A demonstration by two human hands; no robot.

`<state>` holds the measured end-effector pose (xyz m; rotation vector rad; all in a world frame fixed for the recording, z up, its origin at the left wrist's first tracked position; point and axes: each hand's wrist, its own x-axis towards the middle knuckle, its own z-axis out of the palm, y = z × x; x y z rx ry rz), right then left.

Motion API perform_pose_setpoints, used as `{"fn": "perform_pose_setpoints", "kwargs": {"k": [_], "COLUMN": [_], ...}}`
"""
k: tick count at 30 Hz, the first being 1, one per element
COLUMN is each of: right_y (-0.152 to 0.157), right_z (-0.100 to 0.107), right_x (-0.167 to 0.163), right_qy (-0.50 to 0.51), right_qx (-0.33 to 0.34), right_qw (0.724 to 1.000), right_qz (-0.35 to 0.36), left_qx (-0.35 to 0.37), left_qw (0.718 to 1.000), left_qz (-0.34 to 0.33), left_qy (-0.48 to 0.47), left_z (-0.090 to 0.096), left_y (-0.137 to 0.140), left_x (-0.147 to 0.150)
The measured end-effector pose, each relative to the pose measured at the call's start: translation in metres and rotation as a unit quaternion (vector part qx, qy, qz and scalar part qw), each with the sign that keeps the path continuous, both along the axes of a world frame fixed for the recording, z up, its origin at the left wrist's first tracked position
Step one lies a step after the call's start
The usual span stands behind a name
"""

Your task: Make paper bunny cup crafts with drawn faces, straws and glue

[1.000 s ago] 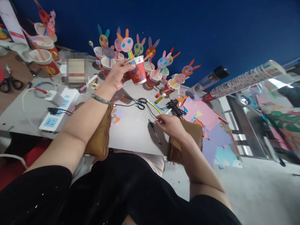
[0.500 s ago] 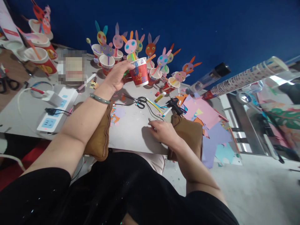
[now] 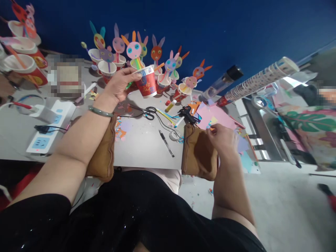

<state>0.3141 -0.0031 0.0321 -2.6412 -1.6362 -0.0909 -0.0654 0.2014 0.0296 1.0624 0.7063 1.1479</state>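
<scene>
One red paper cup [image 3: 147, 87] was up in the left hand [image 3: 123, 84], left of centre and looking lifted clear of the bench [image 3: 136, 154]. The thumb sat on the front near the rim with the fingers tucked around the left side, so the grip was only as wide as the cup; probably a smart hold, since it left the printed front and the pink rabbit face [image 3: 133, 50] above the rim uncovered. Cup leaned a bit, so I'd guess the grip was light to avoid squashing the paper.

Right hand [image 3: 224, 138] was over the right brown pouch [image 3: 193, 154], near the pink paper [image 3: 216, 117], fingers curled in narrow. Can't tell if it held anything.

Rest of the layout kinda made sense. Other rabbit cups lined the far side by the blue wall [image 3: 236, 31], presumably out of elbow range. The pen [image 3: 166, 143] lay between the right pouch and the left brown pouch [image 3: 102, 161], just beside the tape roll [image 3: 174, 135], handy for either hand. Scissors [image 3: 149, 113] and glue gun [image 3: 189, 115] sat farther back.
</scene>
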Motion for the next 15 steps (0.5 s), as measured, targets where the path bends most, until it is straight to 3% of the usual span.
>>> {"fn": "perform_pose_setpoints", "kwargs": {"k": [4, 8, 15], "right_y": [0.019, 0.055, 0.092], "right_z": [-0.015, -0.034, -0.04], "right_x": [0.025, 0.041, 0.042], "right_qy": [0.025, 0.093, 0.15], "right_qx": [0.003, 0.015, -0.06], "right_qw": [0.999, 0.986, 0.968], "right_qz": [0.037, 0.139, 0.192], "left_qx": [-0.02, -0.022, -0.038], "left_qw": [0.999, 0.999, 0.993], "left_qz": [-0.026, -0.044, -0.108], "left_qy": [0.01, 0.004, 0.016], "left_z": [0.0, 0.002, 0.006], "left_y": [0.003, 0.001, -0.005], "left_x": [-0.002, -0.002, -0.005]}}
